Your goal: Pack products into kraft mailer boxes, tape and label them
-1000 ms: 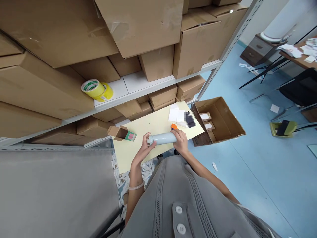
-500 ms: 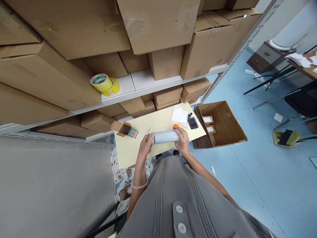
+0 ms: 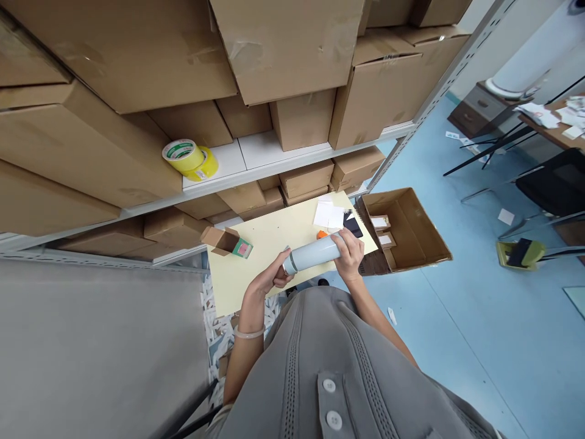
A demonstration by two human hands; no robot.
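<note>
A pale blue bottle, shaped like a thermos flask, is held between my two hands above the cream tabletop. My left hand is closed around its capped end, on the left. The fingers of my right hand wrap the opposite end, which sits slightly higher. Behind the bottle lies a small orange object, partly covered. An open small carton with a green and pink panel rests on the table's left side. White papers and a dark flat item lie at the right.
Shelves in front hold several cardboard boxes and rolls of yellow tape. A large open cardboard box with small packets inside stands right of the table. Crumpled white scraps lie below on the left. A black chair is farther right.
The bottle has tilted, its right end rising and its left end dropping. My left hand has shifted its hold at the capped end; my right hand moved slightly right.
</note>
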